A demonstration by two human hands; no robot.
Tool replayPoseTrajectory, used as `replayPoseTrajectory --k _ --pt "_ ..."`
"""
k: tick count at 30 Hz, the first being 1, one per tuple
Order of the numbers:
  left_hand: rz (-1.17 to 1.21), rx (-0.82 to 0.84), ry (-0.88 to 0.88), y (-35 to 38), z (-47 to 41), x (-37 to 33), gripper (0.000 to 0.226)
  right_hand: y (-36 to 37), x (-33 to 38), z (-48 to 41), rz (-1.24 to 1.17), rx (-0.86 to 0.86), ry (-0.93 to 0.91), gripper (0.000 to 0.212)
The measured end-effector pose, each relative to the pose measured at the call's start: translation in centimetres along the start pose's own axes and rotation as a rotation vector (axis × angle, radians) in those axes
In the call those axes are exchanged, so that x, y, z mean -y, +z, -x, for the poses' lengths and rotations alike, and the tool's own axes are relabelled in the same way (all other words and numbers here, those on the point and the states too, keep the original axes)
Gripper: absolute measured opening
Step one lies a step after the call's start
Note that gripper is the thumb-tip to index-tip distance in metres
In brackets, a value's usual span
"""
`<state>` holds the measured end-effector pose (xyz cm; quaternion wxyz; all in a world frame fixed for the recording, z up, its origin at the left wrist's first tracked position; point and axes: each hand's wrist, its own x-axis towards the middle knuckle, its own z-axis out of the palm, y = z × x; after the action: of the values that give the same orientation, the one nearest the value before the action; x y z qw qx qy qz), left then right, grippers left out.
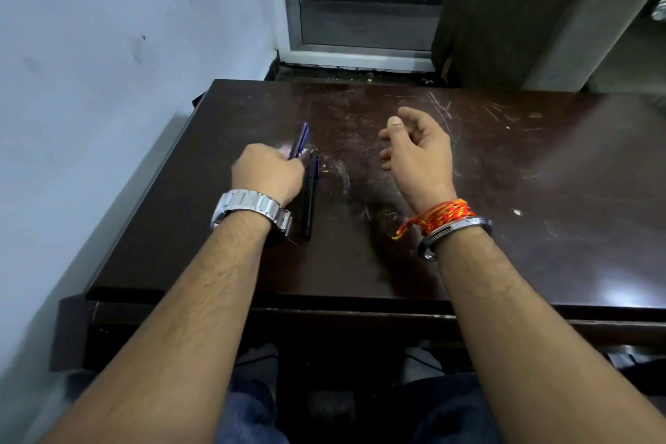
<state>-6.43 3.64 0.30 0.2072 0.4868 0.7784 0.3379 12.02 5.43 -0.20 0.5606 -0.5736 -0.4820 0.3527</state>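
Note:
On the dark brown table (522, 191) lies a black pen (310, 198), pointing away from me, just right of my left wrist. My left hand (266, 173) is curled round a blue pen (300, 141) whose far end sticks out beyond the knuckles; the fingers themselves are hidden. My right hand (420, 151) hovers over the middle of the table with loosely curled fingers and holds nothing. A metal watch sits on my left wrist, red-orange threads and a steel bangle on my right.
A pale wall (108, 83) runs close along the table's left edge. Beyond the far edge stand a metal-framed glass door (364, 11) and a dark wooden panel (504, 11). The tabletop is scratched. My knees show under the near edge.

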Motion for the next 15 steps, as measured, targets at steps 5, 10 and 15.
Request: replayPoseTrajectory --k 5,10,15 --pt "-0.156 0.064 -0.095 -0.8 -0.5 1.0 0.018 0.3 0.0 0.2 0.096 -0.019 0.02 0.025" --pt "-0.139 0.058 -0.075 -0.3 -0.1 0.9 0.02 0.5 0.1 0.5 0.141 -0.035 0.03 0.023" --pt "-0.122 0.101 -0.049 0.1 0.3 0.7 0.025 0.6 0.4 0.8 0.152 -0.035 0.034 0.023"
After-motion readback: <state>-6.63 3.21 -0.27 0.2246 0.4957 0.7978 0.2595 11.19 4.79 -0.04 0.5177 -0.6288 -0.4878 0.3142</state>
